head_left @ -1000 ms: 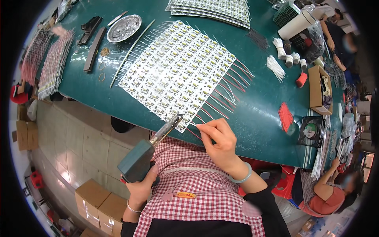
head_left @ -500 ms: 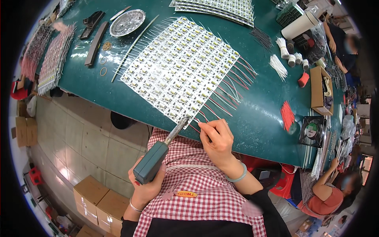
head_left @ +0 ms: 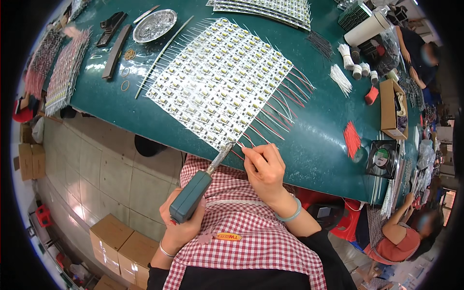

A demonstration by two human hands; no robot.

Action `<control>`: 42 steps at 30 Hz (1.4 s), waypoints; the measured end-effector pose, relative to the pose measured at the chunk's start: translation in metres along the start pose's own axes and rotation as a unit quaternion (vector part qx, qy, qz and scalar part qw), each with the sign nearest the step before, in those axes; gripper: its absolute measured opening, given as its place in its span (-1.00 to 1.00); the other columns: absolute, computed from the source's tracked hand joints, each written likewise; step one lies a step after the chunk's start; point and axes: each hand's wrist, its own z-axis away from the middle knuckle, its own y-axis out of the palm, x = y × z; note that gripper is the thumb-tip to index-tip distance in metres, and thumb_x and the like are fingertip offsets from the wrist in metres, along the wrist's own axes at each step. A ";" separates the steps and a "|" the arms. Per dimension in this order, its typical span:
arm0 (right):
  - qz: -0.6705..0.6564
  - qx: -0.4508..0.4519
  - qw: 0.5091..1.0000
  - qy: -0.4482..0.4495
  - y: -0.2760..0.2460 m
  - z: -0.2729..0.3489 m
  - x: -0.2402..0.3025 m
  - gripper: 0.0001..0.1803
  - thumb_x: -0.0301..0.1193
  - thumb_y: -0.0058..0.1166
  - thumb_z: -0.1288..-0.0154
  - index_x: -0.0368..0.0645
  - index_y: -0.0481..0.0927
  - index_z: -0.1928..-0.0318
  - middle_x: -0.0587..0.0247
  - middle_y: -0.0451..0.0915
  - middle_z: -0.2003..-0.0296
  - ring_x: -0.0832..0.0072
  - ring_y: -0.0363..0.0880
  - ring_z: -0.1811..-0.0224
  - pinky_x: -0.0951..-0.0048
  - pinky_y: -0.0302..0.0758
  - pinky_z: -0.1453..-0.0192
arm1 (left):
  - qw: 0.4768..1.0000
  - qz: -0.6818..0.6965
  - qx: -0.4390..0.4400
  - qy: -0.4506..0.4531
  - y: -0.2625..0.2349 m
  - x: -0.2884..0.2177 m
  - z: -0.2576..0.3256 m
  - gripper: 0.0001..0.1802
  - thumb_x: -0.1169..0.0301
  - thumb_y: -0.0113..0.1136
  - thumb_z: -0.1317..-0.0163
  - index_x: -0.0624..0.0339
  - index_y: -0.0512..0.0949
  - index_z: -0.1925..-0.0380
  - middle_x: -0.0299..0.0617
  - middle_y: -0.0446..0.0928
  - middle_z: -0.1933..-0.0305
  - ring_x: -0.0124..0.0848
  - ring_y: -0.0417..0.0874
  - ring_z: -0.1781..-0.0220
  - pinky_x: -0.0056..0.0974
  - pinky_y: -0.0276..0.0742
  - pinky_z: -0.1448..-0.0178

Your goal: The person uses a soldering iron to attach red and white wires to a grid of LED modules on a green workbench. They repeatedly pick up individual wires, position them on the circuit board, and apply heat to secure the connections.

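Observation:
My left hand (head_left: 182, 220) is closed round the dark green handle of a soldering iron (head_left: 191, 195). The iron's metal tip meets the near corner of a large white circuit board panel (head_left: 212, 92), which carries rows of small yellow parts. At that same corner my right hand (head_left: 265, 169) pinches the end of a thin wire (head_left: 240, 145), thumb against forefinger. Red and white wires (head_left: 278, 123) stick out along the panel's right edge, and short pale wires fringe its upper left edge. Whether the tip touches a pad is too small to make out.
The green table (head_left: 328, 154) holds a silver dish (head_left: 154, 25), bundles of white wires (head_left: 341, 80), a bundle of red wires (head_left: 352, 139) and a small black fan (head_left: 382, 158). More panels (head_left: 263, 12) are stacked at the back. Two people work on the right; cardboard boxes (head_left: 111, 237) stand on the floor.
The soldering iron and my left hand have shifted slightly right, with the handle more upright. My right hand stays nearly where it was, still pinching the wire.

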 end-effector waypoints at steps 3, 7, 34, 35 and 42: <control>0.000 -0.001 1.000 0.004 0.001 0.001 0.000 -0.64 -0.73 0.27 0.09 -0.23 0.64 0.19 0.22 0.47 0.41 0.32 0.47 0.40 0.36 0.43 0.39 | 1.000 -0.007 -0.003 0.005 0.000 -0.001 0.001 -0.84 0.64 0.34 0.03 0.35 0.60 0.39 -0.14 0.55 0.41 -0.38 0.56 0.50 -0.37 0.47 0.39; 0.002 -0.003 1.000 -0.001 0.000 0.000 0.000 -0.64 -0.73 0.27 0.10 -0.23 0.64 0.20 0.22 0.47 0.41 0.32 0.47 0.40 0.37 0.43 0.40 | 1.000 -0.018 -0.007 0.016 0.000 -0.003 0.000 -0.83 0.64 0.34 0.03 0.37 0.61 0.37 -0.12 0.56 0.41 -0.36 0.57 0.49 -0.35 0.49 0.39; -0.039 -0.038 0.998 0.018 -0.055 0.003 0.030 -0.59 -0.81 0.29 0.11 -0.25 0.68 0.17 0.21 0.55 0.43 0.35 0.52 0.46 0.44 0.43 0.43 | 0.994 0.054 -0.076 -0.062 -0.009 -0.002 0.018 -0.75 0.62 0.38 0.02 0.42 0.63 0.28 -0.07 0.62 0.32 -0.36 0.63 0.38 -0.34 0.56 0.28; -0.050 -0.042 0.998 0.006 -0.049 -0.001 0.033 -0.59 -0.80 0.29 0.11 -0.25 0.68 0.17 0.21 0.55 0.43 0.35 0.53 0.46 0.45 0.43 0.43 | 0.994 0.053 -0.080 -0.060 -0.008 -0.001 0.019 -0.76 0.62 0.38 0.02 0.42 0.63 0.28 -0.08 0.61 0.33 -0.37 0.63 0.39 -0.34 0.56 0.28; -0.024 -0.028 0.999 -0.019 0.005 0.007 0.011 -0.65 -0.77 0.28 0.10 -0.24 0.65 0.23 0.23 0.50 0.45 0.33 0.49 0.46 0.38 0.41 0.47 | 0.995 0.063 -0.055 -0.063 -0.012 -0.002 0.026 -0.78 0.62 0.37 0.00 0.40 0.63 0.30 -0.10 0.61 0.34 -0.39 0.60 0.41 -0.35 0.53 0.32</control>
